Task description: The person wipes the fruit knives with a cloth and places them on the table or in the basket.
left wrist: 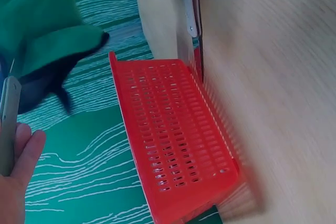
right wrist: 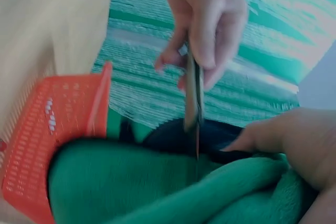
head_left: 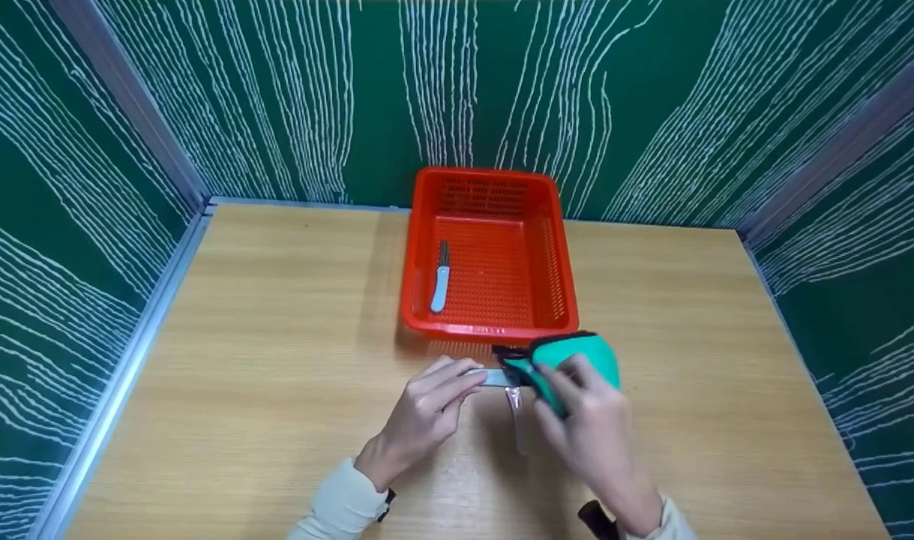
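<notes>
My left hand grips a knife by its pale grey-blue handle, held sideways above the table. A green cloth with black edging is bunched in my right hand and covers the knife's blade. The right wrist view shows part of the thin blade running into the folds of the cloth. Just below the hands, a second knife lies on the table, its far end partly hidden by the cloth and held knife. A third knife with a light blue handle lies inside the red basket.
The red plastic basket with slotted sides stands beyond the hands, near the back wall. A wooden table spreads out to both sides. Green panels with white wavy lines enclose it at the back and sides.
</notes>
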{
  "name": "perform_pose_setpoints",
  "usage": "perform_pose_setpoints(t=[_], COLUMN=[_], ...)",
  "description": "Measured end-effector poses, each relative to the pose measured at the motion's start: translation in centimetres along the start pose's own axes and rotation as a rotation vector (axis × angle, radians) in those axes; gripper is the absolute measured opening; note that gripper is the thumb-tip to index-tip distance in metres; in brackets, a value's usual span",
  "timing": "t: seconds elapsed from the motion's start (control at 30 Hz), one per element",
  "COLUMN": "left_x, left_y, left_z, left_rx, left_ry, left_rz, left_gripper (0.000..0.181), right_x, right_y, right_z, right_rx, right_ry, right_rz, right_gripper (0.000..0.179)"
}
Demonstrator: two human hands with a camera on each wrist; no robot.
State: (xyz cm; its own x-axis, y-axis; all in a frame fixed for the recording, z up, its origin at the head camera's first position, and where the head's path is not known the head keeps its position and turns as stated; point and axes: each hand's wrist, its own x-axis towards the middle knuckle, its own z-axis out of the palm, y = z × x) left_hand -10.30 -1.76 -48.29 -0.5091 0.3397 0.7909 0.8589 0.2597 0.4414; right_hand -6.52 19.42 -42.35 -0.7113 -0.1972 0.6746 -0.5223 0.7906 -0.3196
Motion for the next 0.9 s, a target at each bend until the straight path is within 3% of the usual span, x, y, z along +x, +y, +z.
perform_pose_setpoints(t=[0.17,0.4,0.57,0.73,0.9], left_x=[-0.2,-0.9,-1.0,-0.8,-0.8], left_y=[0.0,-0.2,-0.5,-0.9,-1.1], left_z=[0.0,-0.2,-0.6,-0.8,-1.0], left_rx=[0.079,0.131,0.102,0.056,0.025], left_ry=[0.024,0.007,0.014,0.041,0.062], left_rz=[0.080,0.078,0.049,0.014,-0.007], left_gripper=[0.020,0.022,0.020,0.021,0.023], right_x=[-0.9,-2.3,-3.1,-3.4,-3.5], right_y=[-0.3,0.0,0.7,1.8,3.2], right_z=[0.4,1.0,0.8,0.2,-0.6], right_rx=[-0.098,-0.124,-0.127,-0.101,-0.080], right_ry=[-0.101,-0.186,-0.204,-0.216,-0.169], right_rz=[-0.096,-0.046,0.051,0.214,0.333], right_gripper=[0.034,0.041,0.041,0.039,0.033])
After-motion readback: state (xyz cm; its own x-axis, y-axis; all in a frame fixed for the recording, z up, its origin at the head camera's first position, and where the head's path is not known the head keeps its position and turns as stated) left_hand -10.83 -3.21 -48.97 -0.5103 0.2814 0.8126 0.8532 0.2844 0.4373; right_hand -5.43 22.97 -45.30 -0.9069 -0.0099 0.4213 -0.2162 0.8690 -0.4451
